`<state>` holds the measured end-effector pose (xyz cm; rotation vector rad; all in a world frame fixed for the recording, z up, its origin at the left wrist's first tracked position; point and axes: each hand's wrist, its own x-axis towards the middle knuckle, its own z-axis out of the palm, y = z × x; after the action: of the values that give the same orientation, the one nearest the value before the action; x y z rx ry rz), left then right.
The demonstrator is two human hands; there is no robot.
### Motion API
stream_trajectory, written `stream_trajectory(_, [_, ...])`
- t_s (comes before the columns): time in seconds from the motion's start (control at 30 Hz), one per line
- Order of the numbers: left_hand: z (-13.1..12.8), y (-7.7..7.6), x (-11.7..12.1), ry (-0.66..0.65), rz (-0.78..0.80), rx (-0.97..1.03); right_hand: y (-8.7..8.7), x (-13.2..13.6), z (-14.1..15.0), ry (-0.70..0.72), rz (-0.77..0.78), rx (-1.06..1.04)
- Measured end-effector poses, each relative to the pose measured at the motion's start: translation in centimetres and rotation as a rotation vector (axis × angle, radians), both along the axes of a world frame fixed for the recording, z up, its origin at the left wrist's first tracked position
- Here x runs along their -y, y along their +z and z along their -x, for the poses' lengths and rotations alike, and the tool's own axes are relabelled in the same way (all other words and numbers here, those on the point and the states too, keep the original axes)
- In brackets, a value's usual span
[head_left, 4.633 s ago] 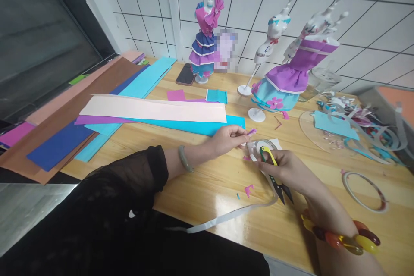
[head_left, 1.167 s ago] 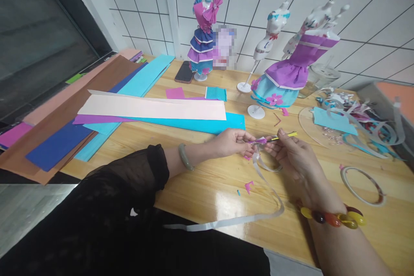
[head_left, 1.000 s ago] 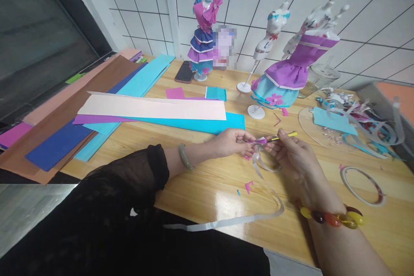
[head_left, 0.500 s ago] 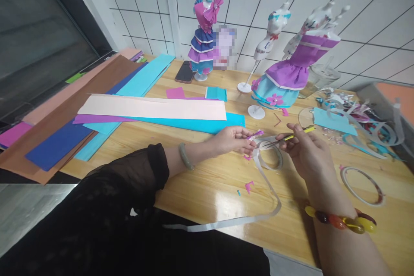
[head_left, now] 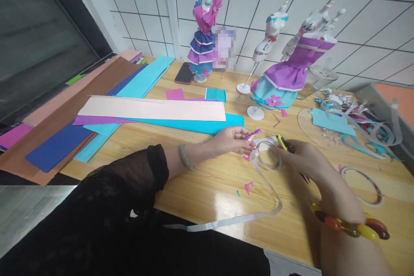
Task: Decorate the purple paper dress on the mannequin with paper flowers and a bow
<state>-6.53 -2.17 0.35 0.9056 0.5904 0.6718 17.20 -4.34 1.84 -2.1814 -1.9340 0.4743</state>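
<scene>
My left hand [head_left: 231, 140] pinches a small folded purple paper strip [head_left: 254, 134] above the table. My right hand [head_left: 302, 155] is closed around small yellow-handled snips [head_left: 282, 143]; their dark tips point back toward my wrist. Between the hands lies a roll of white tape [head_left: 276, 164], and my right fingers are close to its edge. A loose white tape strip [head_left: 233, 221] curls from there to the table's front edge. Scraps of pink paper [head_left: 249, 187] lie below the roll.
Crepe paper strips, the cream one [head_left: 152, 108] on top, cover the left side. Behind stand dress forms, one in a purple and blue dress [head_left: 286, 73], and a phone [head_left: 184, 73]. At right are another tape roll [head_left: 378, 198], trimmings and a grey box [head_left: 381, 95].
My right hand has turned over, swinging the snips' tips from the tape roll back toward my wrist. My left hand stays almost still with the purple strip.
</scene>
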Motion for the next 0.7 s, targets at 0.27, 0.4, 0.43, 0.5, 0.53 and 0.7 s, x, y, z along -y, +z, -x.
stream_trajectory(0.27, [0.1,0.1,0.0,-0.039,-0.009,0.042,0.6,0.1,0.7,0.166,0.148,0.066])
stream_trajectory(0.4, [0.3,0.3,0.2,-0.066,-0.003,0.045,0.4,0.4,0.6,0.196,0.137,-0.031])
stream_trajectory(0.43, [0.3,0.3,0.2,-0.073,-0.005,0.043,0.3,0.3,0.6,0.198,0.147,-0.031])
stream_trajectory(0.5, [0.4,0.4,0.2,-0.082,-0.011,0.042,0.2,0.3,0.5,0.207,0.172,-0.009])
stream_trajectory(0.53, [0.4,0.5,0.2,-0.085,-0.014,0.041,0.1,0.4,0.4,0.216,0.181,0.008])
stream_trajectory(0.7, [0.4,0.4,0.4,-0.109,-0.032,0.038,0.2,1.2,-0.2,0.226,0.122,0.183])
